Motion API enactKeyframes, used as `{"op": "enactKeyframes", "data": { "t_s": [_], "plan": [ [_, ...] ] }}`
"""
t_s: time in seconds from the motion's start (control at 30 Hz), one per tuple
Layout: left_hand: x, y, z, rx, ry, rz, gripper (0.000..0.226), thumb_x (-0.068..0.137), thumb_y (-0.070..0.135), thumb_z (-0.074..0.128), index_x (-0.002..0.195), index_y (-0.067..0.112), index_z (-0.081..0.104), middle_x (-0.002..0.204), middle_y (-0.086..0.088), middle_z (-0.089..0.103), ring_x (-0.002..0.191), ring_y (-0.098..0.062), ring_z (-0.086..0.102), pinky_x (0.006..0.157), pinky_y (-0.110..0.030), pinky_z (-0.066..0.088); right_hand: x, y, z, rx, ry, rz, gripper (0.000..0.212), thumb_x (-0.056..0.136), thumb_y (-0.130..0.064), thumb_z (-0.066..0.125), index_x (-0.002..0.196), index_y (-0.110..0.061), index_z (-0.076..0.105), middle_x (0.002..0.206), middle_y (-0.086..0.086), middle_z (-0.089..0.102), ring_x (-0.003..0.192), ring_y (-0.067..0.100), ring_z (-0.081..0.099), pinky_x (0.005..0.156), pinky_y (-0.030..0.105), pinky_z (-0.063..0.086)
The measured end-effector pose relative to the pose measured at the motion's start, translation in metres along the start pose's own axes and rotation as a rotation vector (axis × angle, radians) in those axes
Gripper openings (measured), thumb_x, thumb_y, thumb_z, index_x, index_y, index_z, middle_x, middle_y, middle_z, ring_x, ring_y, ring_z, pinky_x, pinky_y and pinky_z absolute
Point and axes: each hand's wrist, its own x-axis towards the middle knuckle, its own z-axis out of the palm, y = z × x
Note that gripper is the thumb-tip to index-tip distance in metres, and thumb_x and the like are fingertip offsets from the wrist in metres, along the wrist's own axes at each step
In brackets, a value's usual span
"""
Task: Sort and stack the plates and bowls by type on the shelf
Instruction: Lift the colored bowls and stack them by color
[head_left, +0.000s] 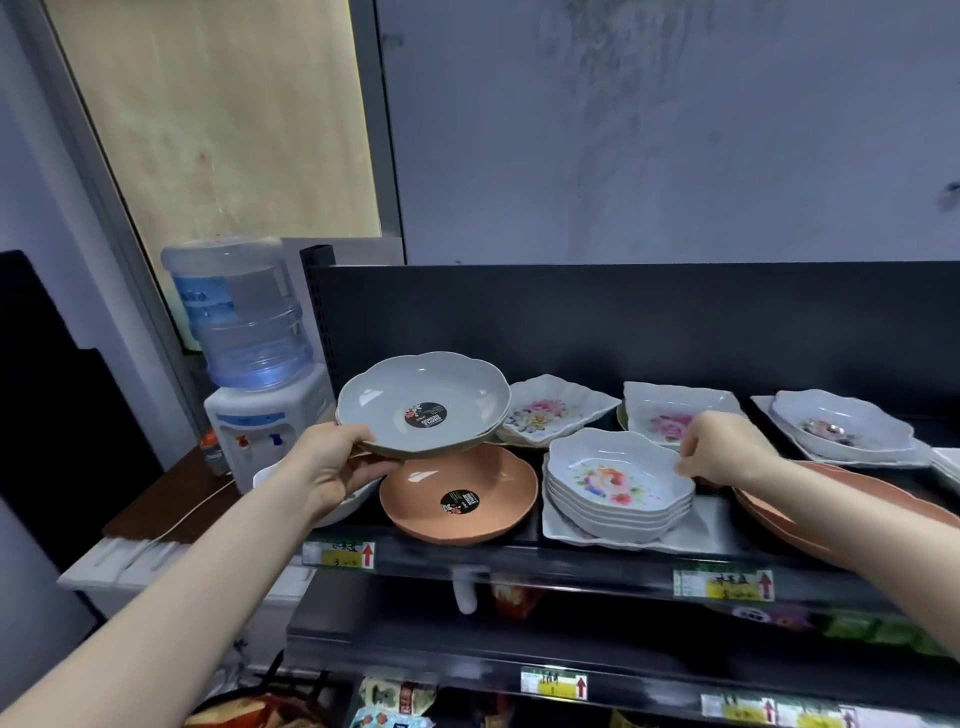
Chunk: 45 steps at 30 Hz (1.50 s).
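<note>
My left hand (336, 462) grips the near rim of a small stack of grey scalloped plates (423, 402) with a black sticker, held tilted above an orange plate (460, 493) on the top shelf (597, 558). My right hand (724, 449) pinches the right rim of the top bowl in a stack of several white floral bowls (618, 483), which stands on a white rectangular plate (696, 535). Behind lie two white floral dishes (556, 415) (675, 415). A white bowl (270, 478) shows partly under my left wrist.
At the right stand orange plates (831, 506) and a floral bowl on white plates (841, 428). A water dispenser (260, 374) stands left of the shelf. Packaged goods fill the lower shelves (571, 670). The black back panel (623, 322) closes the rear.
</note>
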Motion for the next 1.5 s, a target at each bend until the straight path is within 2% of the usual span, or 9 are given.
{"op": "enactKeyframes", "data": {
  "t_s": [0.07, 0.17, 0.33, 0.57, 0.87, 1.0, 1.2, 1.37, 1.5],
  "plan": [
    [-0.001, -0.002, -0.001, -0.001, 0.013, -0.003, 0.039, 0.087, -0.012, 0.043, 0.126, -0.006, 0.046, 0.084, -0.021, 0.059, 0.064, -0.03, 0.066, 0.036, -0.03, 0.054, -0.006, -0.012, -0.003, -0.019, 0.075, -0.078, 0.028, 0.071, -0.008, 0.061, 0.049, -0.014, 0.045, 0.052, 0.003, 0.046, 0.066, 0.033, 0.051, 0.047, 0.028, 0.031],
    [-0.002, -0.003, -0.004, -0.017, 0.026, -0.001, 0.042, 0.087, -0.013, 0.041, 0.129, -0.006, 0.045, 0.085, -0.021, 0.058, 0.072, -0.032, 0.063, 0.038, -0.033, 0.056, -0.02, -0.048, -0.003, 0.09, 0.142, -0.25, 0.009, 0.077, -0.013, 0.065, 0.079, -0.012, 0.074, 0.082, 0.007, 0.072, 0.086, 0.032, 0.065, 0.069, 0.034, 0.051],
    [-0.007, -0.003, -0.011, -0.033, 0.05, 0.006, 0.035, 0.088, -0.014, 0.04, 0.121, -0.003, 0.047, 0.085, -0.02, 0.057, 0.073, -0.031, 0.061, 0.036, -0.032, 0.054, -0.049, -0.108, 0.017, 0.253, 0.003, -0.434, 0.024, 0.082, -0.014, 0.062, 0.102, -0.016, 0.076, 0.103, 0.001, 0.075, 0.098, 0.018, 0.068, 0.083, 0.028, 0.051],
    [-0.014, 0.001, -0.025, -0.04, 0.052, 0.018, 0.015, 0.087, -0.016, 0.039, 0.09, -0.005, 0.05, 0.079, -0.02, 0.055, 0.065, -0.031, 0.061, 0.035, -0.031, 0.053, -0.055, -0.135, 0.047, 0.213, -0.087, -0.336, 0.02, 0.072, -0.008, 0.053, 0.073, -0.003, 0.073, 0.072, 0.013, 0.073, 0.072, 0.029, 0.069, 0.068, 0.033, 0.058],
    [-0.01, 0.004, -0.038, -0.002, 0.011, 0.003, 0.023, 0.087, -0.015, 0.041, 0.108, -0.007, 0.046, 0.081, -0.02, 0.056, 0.07, -0.031, 0.061, 0.038, -0.033, 0.056, -0.059, -0.158, 0.066, 0.072, -0.13, -0.235, 0.026, 0.08, -0.005, 0.053, 0.058, -0.013, 0.041, 0.066, 0.009, 0.057, 0.071, 0.032, 0.068, 0.067, 0.034, 0.059],
    [-0.008, 0.007, -0.04, 0.011, -0.005, 0.007, 0.023, 0.087, -0.015, 0.041, 0.108, -0.007, 0.046, 0.081, -0.02, 0.056, 0.07, -0.031, 0.06, 0.038, -0.033, 0.056, -0.058, -0.167, 0.071, 0.142, -0.119, -0.111, 0.014, 0.077, -0.001, 0.055, 0.068, -0.011, 0.05, 0.07, 0.01, 0.066, 0.079, 0.031, 0.07, 0.062, 0.032, 0.054],
    [-0.006, 0.013, -0.04, 0.01, -0.022, 0.02, 0.021, 0.087, -0.015, 0.041, 0.107, -0.007, 0.046, 0.079, -0.02, 0.056, 0.069, -0.031, 0.06, 0.035, -0.03, 0.053, -0.053, -0.167, 0.066, 0.464, -0.121, 0.165, 0.014, 0.075, -0.001, 0.062, 0.066, -0.009, 0.053, 0.058, 0.008, 0.065, 0.051, 0.027, 0.067, 0.048, 0.029, 0.055],
    [-0.003, 0.02, -0.037, 0.018, -0.047, 0.025, 0.021, 0.088, -0.014, 0.043, 0.108, -0.007, 0.046, 0.079, -0.02, 0.057, 0.069, -0.032, 0.061, 0.035, -0.029, 0.053, -0.046, -0.161, 0.06, 0.624, -0.111, 0.248, 0.006, 0.064, -0.004, 0.063, 0.07, -0.005, 0.064, 0.053, 0.01, 0.069, 0.056, 0.027, 0.072, 0.068, 0.035, 0.062],
    [-0.001, 0.03, -0.031, 0.01, -0.077, 0.037, 0.022, 0.089, -0.012, 0.042, 0.11, -0.006, 0.046, 0.081, -0.02, 0.057, 0.072, -0.032, 0.061, 0.035, -0.029, 0.053, -0.046, -0.153, 0.05, 0.696, -0.117, 0.254, 0.008, 0.069, 0.002, 0.057, 0.07, -0.003, 0.062, 0.039, 0.008, 0.061, 0.049, 0.028, 0.069, 0.06, 0.033, 0.059]
  ]
}}
